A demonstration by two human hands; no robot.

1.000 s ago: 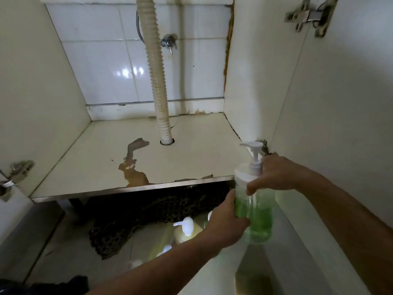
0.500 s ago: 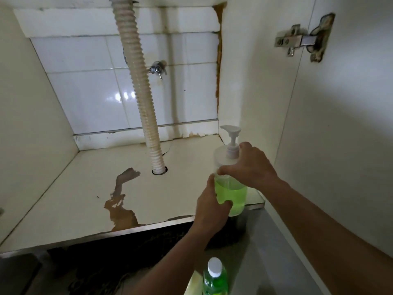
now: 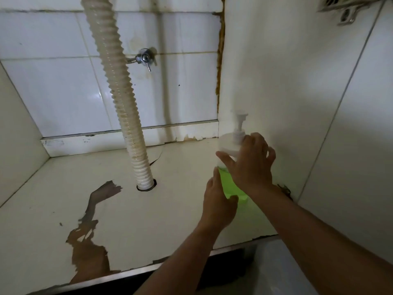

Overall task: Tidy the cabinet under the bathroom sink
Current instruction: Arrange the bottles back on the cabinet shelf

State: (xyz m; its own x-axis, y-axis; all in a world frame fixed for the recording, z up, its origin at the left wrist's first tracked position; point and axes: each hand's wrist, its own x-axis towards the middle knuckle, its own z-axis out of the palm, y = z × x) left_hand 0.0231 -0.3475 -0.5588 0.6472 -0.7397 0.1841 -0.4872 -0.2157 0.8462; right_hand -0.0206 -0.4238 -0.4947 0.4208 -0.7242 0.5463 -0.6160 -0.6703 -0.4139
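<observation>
Your left hand [image 3: 219, 206] and right hand [image 3: 249, 165] grasp the bottle [image 3: 230, 184]; set it flat beside the right wall [image 3: 276, 81].

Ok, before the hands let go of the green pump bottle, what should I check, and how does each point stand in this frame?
1. Pump bottle over the cabinet floor, not past its front edge: ok.
2. Bottle base resting flat on the floor: cannot tell, hidden by the hands.
3. Bottle upright: ok.
4. Left hand steadies the lower body: ok.
5. Right hand at the bottle's shoulder, fingers spread, grip firmness: cannot tell.
6. Bottle apart from the drain hose: ok.
</observation>
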